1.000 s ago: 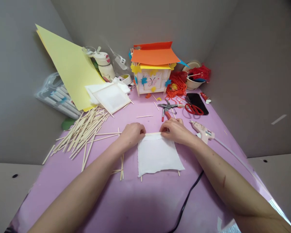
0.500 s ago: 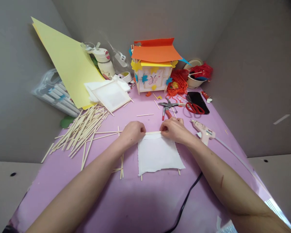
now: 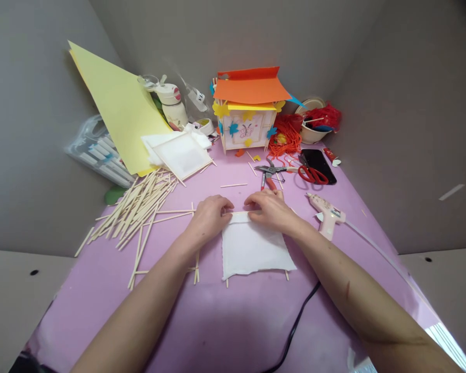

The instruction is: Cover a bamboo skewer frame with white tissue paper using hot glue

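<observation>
A white cloth (image 3: pixel 254 248) lies over a frame of thin wooden sticks, whose stick ends (image 3: pixel 287 275) poke out below its lower edge. At its top left corner, my left hand (image 3: pixel 213 213) has curled fingers closed on the cloth's folded edge. My right hand (image 3: pixel 270 210) grips the same top edge further right, thumb and bent fingers together on the fold. Between the hands, a strip of folded cloth and a little of the top stick show. Left of the cloth, a bare stick frame (image 3: pixel 197 261) is partly hidden by my left forearm.
A stick pile (image 3: pixel 140 207) lies left, below yellow paper sheets (image 3: pixel 116 103) and a white-covered frame (image 3: pixel 184 155). An orange-roofed model house (image 3: pixel 245 127) stands behind. Pliers (image 3: pixel 271 171), red-handled scissors (image 3: pixel 312 175), a phone (image 3: pixel 323 160) and a glue gun (image 3: pixel 328 213) lie right.
My right hand has slid left along the cloth's top edge, closer to my left hand. My left hand remains at the top left corner. The view has shifted slightly.
</observation>
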